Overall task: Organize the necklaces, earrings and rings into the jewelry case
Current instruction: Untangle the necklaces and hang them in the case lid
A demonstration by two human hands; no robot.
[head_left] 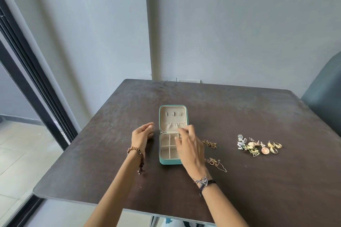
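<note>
My right hand [191,148] is covering the right-hand compartments of the jewelry case [172,134], so I'm not seeing what lies in them. The heap of earrings and rings [258,145] is reading too small for me to separate pieces, and both forearms are running off the bottom edge.

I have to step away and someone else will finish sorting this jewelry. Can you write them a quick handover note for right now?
Left hand: open, holding nothing, just left of the jewelry case.
Right hand: fingers relaxed over the case's right side, apparently holding nothing.
Case: open flat on the table; the visible compartments look empty.
Two gold necklaces lie right of the case; the pile of earrings and rings sits further right.
Done: case opened. Left: all the jewelry.
</note>
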